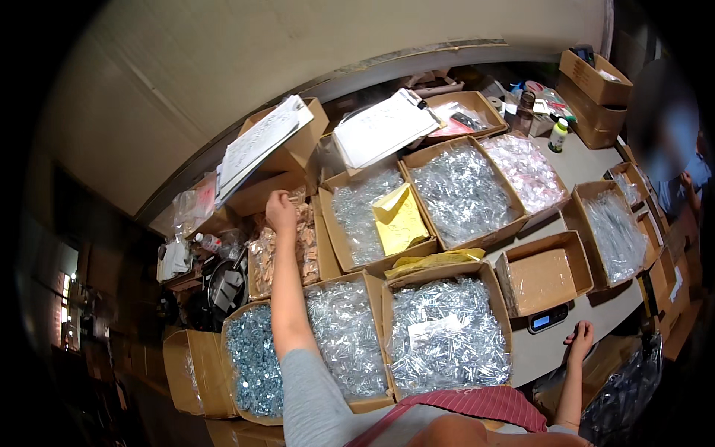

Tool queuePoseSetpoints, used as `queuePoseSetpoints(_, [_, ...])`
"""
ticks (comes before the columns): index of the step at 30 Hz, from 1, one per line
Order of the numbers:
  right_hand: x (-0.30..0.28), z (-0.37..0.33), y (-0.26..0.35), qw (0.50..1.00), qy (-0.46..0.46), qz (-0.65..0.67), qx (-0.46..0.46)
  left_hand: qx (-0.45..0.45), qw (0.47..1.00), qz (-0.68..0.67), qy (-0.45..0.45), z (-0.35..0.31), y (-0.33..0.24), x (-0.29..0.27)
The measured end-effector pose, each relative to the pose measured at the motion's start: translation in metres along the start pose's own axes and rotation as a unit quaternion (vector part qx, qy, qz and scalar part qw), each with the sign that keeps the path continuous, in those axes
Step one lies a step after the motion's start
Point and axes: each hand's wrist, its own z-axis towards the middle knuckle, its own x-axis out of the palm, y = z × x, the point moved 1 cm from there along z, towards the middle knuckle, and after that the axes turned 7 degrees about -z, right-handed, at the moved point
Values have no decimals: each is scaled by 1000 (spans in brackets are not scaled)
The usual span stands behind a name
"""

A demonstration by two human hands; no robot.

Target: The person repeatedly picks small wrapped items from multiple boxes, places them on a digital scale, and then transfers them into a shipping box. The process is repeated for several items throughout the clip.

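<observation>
My left hand (pixel 281 211) reaches out over a carton of small brown pieces (pixel 307 238) that look packed in clear bags. Its fingers are curled closed, and whatever they may hold is hidden. On the right, my right hand (pixel 581 341) is curled beside the table's front edge, close to a small black scale (pixel 548 319) with a lit blue display. Something small and dark may be between its fingers, too small to name. Behind the scale stands a low carton (pixel 542 280) with a shiny bottom.
Open cartons hold blue-grey metal parts (pixel 255 361), bagged silvery parts (pixel 346 335) and loose silvery fasteners (pixel 448 357). Farther back are a yellow packet (pixel 401 223), clipboards with paper (pixel 383 130) and a green-capped bottle (pixel 558 135). Another person's blue clothing (pixel 681 175) shows at far right.
</observation>
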Motion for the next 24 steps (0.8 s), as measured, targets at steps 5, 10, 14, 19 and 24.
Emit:
queuePoseSetpoints(5, [20, 2, 12, 993, -71, -98, -17, -146, 962, -207, 105, 7, 0, 58])
queuePoseSetpoints(10, [11, 10, 16, 992, -79, -92, -19, 8, 908, 228, 352, -46, -51, 118])
queuePoseSetpoints(14, [3, 23, 17, 999, -9, -23, -26, 63, 857, 293, 420, -54, -57, 121])
queuePoseSetpoints(19, [-13, 21, 29, 1000, 12, -19, -21, -71, 946, 146, 279, -50, -79, 100])
queuePoseSetpoints(24, [-20, 26, 30, 998, 59, -21, 1, -253, 895, -320, 182, -45, -72, 73])
